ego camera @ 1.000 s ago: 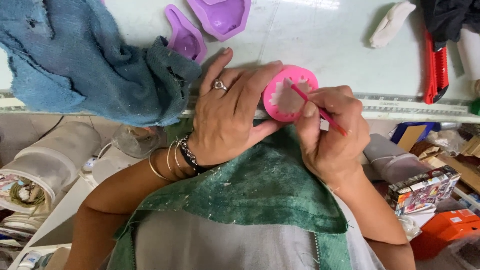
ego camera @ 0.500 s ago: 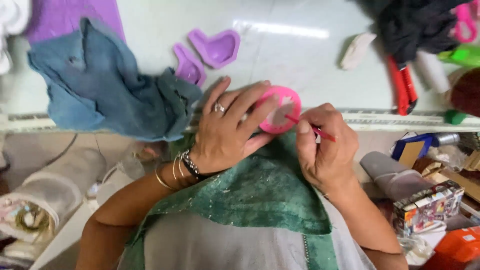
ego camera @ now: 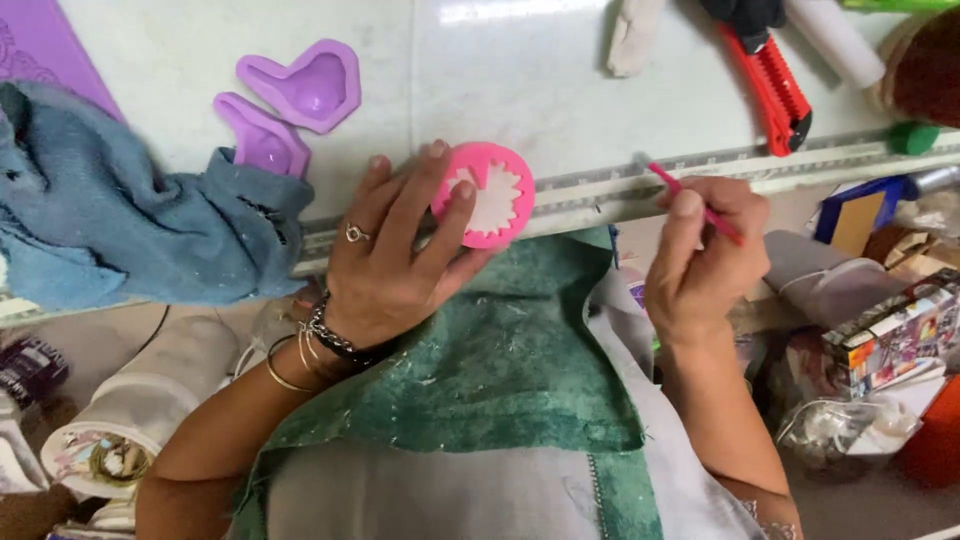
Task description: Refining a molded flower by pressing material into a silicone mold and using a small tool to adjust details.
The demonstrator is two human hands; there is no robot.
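My left hand (ego camera: 395,255) grips a round pink mould (ego camera: 487,195) with a white, spiky-edged filling, held at the table's front edge. My right hand (ego camera: 705,255) is off to the right of it, pinching a thin pink-handled tool (ego camera: 690,197) whose tip points up and left, away from the mould. A green cloth (ego camera: 500,360) lies over my lap below both hands.
Two purple moulds (ego camera: 310,85) (ego camera: 260,140) lie on the white table (ego camera: 520,80) beside a crumpled blue cloth (ego camera: 120,220). A red utility knife (ego camera: 775,90) and a white tube (ego camera: 835,40) lie at the back right. Boxes and bags (ego camera: 890,340) crowd the right side below the table.
My right hand has pulled the tool away from the mould and moved right. The left hand keeps holding the mould; the view has shifted closer.
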